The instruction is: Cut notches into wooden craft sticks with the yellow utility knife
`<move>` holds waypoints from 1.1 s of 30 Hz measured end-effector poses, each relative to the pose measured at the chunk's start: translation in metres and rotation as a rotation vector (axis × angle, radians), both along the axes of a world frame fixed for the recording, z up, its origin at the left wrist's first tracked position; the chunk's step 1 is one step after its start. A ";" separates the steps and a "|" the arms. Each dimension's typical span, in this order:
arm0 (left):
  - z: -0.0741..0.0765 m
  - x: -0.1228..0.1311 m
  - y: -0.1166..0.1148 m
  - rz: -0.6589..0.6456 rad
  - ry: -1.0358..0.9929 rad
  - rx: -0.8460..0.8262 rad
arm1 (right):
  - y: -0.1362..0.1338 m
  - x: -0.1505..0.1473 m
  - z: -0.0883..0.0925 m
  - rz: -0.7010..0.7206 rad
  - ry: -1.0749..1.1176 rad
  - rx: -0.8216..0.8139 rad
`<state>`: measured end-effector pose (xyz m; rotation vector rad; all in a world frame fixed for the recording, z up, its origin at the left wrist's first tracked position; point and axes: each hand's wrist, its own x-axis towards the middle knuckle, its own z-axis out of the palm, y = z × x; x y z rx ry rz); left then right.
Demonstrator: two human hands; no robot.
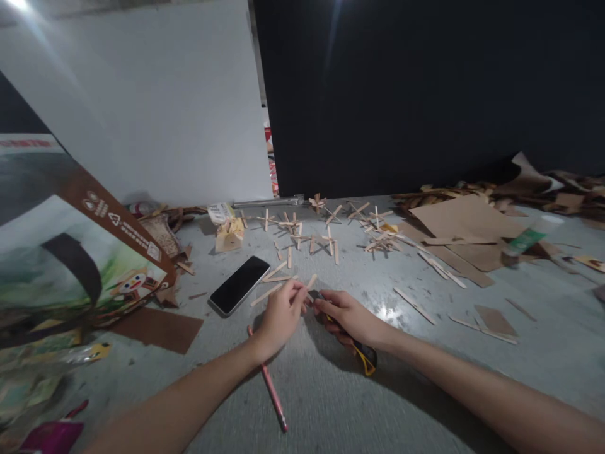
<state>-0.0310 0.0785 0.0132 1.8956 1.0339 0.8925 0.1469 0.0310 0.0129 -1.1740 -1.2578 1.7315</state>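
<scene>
Gripping a utility knife [365, 356], the right hand [347, 316] was closed around its black and yellow handle, to the right of the phone [239, 285] and nearer the person. The left hand [282, 312], just right of the phone, had its fingers pinched narrow on a wooden stick [312, 282], whose end poked out beyond the fingertips. The knife's front end sat close to that stick; whether the blade touched it could not be told.

Careful work here would probably have called for bracing the stick firmly, turning the edge away from the left fingertips, and making light, repeated strokes, since so thin a piece could split or slip.

By count, there was one phone, one knife and one pencil [270, 384], the last nearer the person than the phone and to its right. Three loose sticks [275, 279] lay just right of the phone. Beyond it and to the right, the crossed sticks [333, 215] overlapped too much for a sure count. One green-labelled bottle [529, 239] lay far to the phone's right, by the cardboard [456, 217].
</scene>
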 end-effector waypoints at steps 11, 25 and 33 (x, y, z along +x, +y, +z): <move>0.000 -0.001 0.000 0.016 0.013 -0.005 | 0.000 -0.001 0.002 -0.003 -0.011 0.001; -0.001 0.000 0.001 0.002 0.003 -0.008 | 0.000 -0.001 0.001 -0.012 -0.009 0.017; -0.002 0.000 0.001 -0.006 -0.016 -0.018 | 0.000 -0.001 0.000 -0.007 -0.006 0.021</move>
